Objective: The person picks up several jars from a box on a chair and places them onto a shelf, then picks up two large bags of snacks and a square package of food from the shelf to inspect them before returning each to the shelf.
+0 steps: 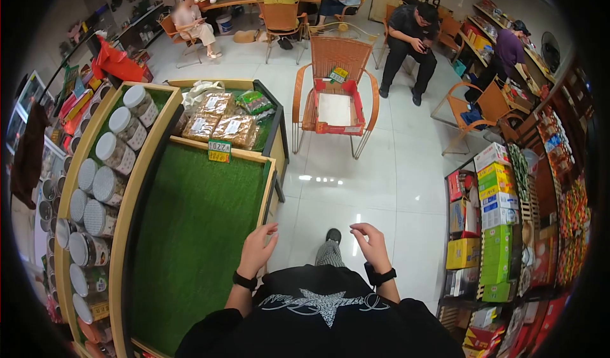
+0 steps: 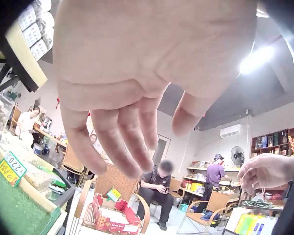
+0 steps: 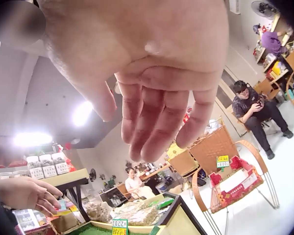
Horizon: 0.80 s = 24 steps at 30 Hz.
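Note:
Both hands hang in the air before the body, holding nothing. The left hand [image 1: 258,249] is just right of the green-lined display counter [image 1: 197,231], fingers loosely bent. Over the floor, the right hand [image 1: 371,246] has relaxed fingers and faces the left one across a gap. In the left wrist view the left hand [image 2: 137,83] fills the top, fingers hanging down. The right wrist view shows the right hand [image 3: 152,73] likewise. Packaged dry goods [image 1: 222,120] and a price tag [image 1: 219,150] lie beyond the counter's green surface.
Lidded jars [image 1: 117,153] line the left shelf. Ahead, a wicker chair [image 1: 340,56] bears a red box [image 1: 353,129]. A shelf of colourful boxes [image 1: 497,237] stands at the right. One seated person [image 1: 413,40] holds a phone; others sit around a table at the back.

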Motion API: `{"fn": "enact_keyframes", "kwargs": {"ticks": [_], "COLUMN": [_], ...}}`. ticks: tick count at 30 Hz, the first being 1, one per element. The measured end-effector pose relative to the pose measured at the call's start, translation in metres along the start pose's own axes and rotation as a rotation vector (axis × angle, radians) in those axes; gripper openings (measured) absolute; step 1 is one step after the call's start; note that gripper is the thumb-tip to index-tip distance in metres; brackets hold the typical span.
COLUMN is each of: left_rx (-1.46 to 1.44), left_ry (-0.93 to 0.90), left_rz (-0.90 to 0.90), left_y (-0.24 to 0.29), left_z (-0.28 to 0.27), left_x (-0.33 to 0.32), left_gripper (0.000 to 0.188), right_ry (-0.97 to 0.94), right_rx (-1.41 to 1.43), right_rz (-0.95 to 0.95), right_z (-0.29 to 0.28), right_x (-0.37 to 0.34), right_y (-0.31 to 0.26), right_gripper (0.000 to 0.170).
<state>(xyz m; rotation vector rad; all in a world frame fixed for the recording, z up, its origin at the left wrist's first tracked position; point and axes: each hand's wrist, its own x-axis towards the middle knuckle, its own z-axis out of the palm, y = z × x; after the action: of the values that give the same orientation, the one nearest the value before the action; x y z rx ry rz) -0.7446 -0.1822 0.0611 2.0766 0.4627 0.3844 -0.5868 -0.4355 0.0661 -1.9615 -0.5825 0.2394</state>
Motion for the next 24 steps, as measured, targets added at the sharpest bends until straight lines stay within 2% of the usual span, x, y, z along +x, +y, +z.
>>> {"fn": "enact_keyframes", "kwargs": {"ticks": [3, 7, 12, 18, 24], "left_rx": [0.059, -0.014, 0.059, 0.021, 0.018], "left_ry": [0.032, 0.069, 0.054, 0.117, 0.144], "left_rz": [0.011, 0.039, 0.042, -0.048, -0.170], "left_y": [0.015, 0.032, 0.057, 0.050, 0.034], "left_z": [0.014, 0.043, 0.070, 0.083, 0.067], "left_x": [0.040, 0.095, 0.137, 0.154, 0.194], "left_gripper": [0.028, 0.028, 0.028, 0.028, 0.029], "right_ry": [-0.060, 0.022, 0.020, -0.114, -0.220], "right_rx": [-0.089, -0.086, -0.028, 0.051, 0.045], "right_rz": [-0.146, -0.171, -0.112, -0.076, -0.123], "right_z": [-0.021, -0.058, -0.089, -0.079, -0.049], "right_x": [0.046, 0.101, 0.149, 0.190, 0.244], "right_y": [-0.002, 0.013, 0.037, 0.046, 0.043], "right_gripper": [0.015, 0.014, 0.012, 0.012, 0.010]}}
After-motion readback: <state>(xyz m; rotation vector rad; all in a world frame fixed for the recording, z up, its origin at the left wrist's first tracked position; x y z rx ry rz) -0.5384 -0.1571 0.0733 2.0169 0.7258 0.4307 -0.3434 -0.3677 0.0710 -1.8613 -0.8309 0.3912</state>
